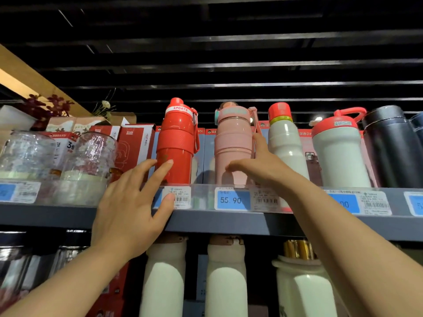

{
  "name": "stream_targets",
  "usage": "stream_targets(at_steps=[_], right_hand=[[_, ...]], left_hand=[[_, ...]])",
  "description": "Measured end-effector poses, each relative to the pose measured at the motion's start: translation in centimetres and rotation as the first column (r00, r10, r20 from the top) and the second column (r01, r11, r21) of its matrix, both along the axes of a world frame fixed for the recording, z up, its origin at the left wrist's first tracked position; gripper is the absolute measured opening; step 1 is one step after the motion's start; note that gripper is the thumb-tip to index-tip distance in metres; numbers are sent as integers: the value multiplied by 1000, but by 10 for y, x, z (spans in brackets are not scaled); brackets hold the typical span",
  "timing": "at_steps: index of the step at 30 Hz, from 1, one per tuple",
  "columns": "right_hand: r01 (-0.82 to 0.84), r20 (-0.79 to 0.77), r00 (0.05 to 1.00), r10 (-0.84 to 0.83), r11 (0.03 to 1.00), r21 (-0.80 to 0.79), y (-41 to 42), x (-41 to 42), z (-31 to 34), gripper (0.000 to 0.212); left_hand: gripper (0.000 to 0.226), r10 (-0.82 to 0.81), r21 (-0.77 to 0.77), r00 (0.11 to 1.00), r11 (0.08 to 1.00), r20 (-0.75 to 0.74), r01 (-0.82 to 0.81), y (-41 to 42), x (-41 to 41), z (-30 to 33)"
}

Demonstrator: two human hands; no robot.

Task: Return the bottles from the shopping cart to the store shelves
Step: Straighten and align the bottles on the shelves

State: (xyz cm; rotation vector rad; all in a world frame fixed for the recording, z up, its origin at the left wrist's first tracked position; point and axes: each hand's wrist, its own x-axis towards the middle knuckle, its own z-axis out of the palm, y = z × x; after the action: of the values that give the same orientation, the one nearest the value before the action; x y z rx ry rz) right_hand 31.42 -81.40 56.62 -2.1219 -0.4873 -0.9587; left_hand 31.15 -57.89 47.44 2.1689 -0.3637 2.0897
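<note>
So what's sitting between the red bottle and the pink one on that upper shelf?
No bottle stands between the red bottle and the pink bottle; the head view shows only a gap, with boxed stock standing behind it.

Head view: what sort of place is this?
Most likely a shop's drinkware aisle: a price tag reading 55.90 on the shelf edge, a red bottle and pink bottle in a row, boxed stock behind.
</note>
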Motion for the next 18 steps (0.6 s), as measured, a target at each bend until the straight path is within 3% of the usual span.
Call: stream_targets(at_steps=[4, 6, 12, 18], right_hand=[[242, 47, 970, -239, 968, -71, 10, 1, -6, 126], [246, 60, 968, -242, 967, -69, 10, 1, -7, 127], [50, 17, 999, -49, 998, -28, 1, 1, -1, 97], [283, 23, 959, -282, 956, -80, 9, 2, -7, 128]], left_hand=[[58, 6, 6, 1000, 1000, 16, -6, 0, 1, 0], [58, -4, 1, 1000, 1000, 19, 4, 0, 1, -1], [57, -15, 7, 999, 1000, 28, 15, 0, 2, -1], [57, -16, 16, 999, 1000, 33, 16, 0, 2, -2]])
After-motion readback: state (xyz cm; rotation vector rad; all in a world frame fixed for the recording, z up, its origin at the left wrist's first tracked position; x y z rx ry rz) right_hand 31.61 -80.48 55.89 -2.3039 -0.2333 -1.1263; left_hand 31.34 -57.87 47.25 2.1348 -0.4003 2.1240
